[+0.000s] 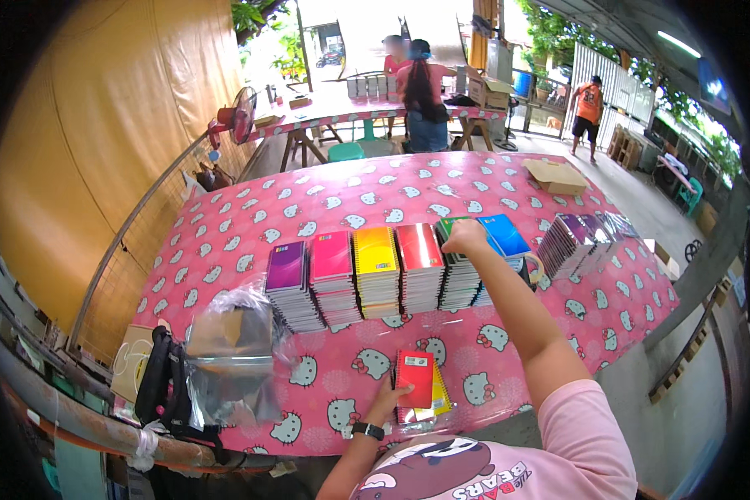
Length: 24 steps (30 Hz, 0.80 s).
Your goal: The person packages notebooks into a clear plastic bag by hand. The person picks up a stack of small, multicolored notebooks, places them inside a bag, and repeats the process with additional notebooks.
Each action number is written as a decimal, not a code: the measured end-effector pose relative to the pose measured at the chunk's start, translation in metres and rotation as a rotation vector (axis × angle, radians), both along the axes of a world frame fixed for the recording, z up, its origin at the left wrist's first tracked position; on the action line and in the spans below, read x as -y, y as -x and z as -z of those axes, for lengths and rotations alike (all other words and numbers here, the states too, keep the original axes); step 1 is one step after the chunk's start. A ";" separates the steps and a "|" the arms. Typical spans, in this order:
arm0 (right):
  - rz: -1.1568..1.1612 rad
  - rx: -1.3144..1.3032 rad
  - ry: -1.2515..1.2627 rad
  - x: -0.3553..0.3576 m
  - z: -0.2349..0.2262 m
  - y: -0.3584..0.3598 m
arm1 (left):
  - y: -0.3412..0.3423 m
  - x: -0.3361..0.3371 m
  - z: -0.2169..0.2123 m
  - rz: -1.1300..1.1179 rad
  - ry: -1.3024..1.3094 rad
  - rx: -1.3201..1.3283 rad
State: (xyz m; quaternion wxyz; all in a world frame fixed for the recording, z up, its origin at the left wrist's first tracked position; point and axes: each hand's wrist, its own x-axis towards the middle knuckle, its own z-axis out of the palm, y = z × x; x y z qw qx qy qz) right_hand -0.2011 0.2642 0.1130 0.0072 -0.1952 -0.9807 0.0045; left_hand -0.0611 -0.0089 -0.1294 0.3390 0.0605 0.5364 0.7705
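Observation:
My right hand (465, 236) reaches out over the row of notebook stacks and rests on top of the green stack (458, 279), fingers closed on its top notebook. My left hand (389, 402), with a black watch at the wrist, holds a small pile of spiral notebooks (417, 379) at the table's near edge; a red one lies on top, a yellow one beneath. The row runs purple (287, 271), pink (332, 262), yellow (377, 257), red (419, 250), green, blue (502, 235).
A fanned stack of dark notebooks (579, 242) lies to the right. Clear plastic bags (233, 358) hang at the near left edge of the pink patterned table (250, 225). A cardboard box (556, 177) sits far right. Other people stand at a further table (350, 112).

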 end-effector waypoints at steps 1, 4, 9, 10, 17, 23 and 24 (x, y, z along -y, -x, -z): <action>-0.027 -0.005 -0.045 0.004 0.004 0.003 | 0.001 0.001 0.000 0.001 0.006 -0.007; -0.086 0.010 -0.160 0.016 0.011 0.010 | -0.002 -0.002 -0.005 -0.024 0.058 0.001; -0.080 -0.137 -0.326 -0.014 -0.015 -0.020 | -0.001 -0.012 0.009 0.020 0.010 -0.118; -0.169 -0.234 -0.261 0.017 -0.044 -0.050 | -0.007 -0.003 -0.011 -0.008 0.018 -0.131; -1.173 0.505 -0.536 0.121 0.079 -0.140 | 0.003 -0.005 0.012 -0.045 -0.191 0.184; -1.168 -0.093 -0.023 0.104 0.148 -0.153 | -0.001 0.002 -0.015 0.052 -0.071 -0.206; -1.074 -0.113 0.071 0.107 0.142 -0.159 | -0.001 0.004 -0.013 0.096 -0.055 -0.274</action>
